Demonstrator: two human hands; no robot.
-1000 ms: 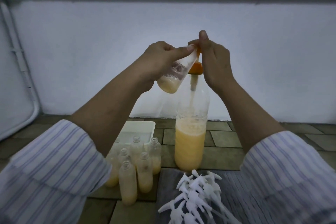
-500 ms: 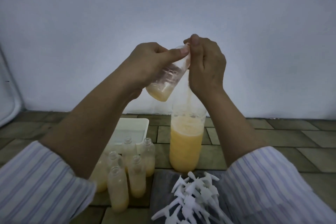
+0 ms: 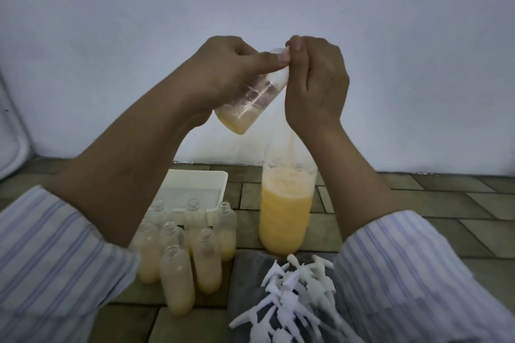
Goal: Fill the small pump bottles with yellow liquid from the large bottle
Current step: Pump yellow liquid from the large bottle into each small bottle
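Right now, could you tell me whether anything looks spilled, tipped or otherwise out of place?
Nothing stands out. No spill shows on the floor. The small bottle in the left hand is tilted, apparently for filling. The filled bottles and the large bottle stand upright.

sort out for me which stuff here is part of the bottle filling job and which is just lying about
In the job:
- small bottle, tilted, gripped by the left hand
- right hand at its mouth
- large bottle
- small bottles holding yellow liquid
- white pump tops

Lying about:
- white tray
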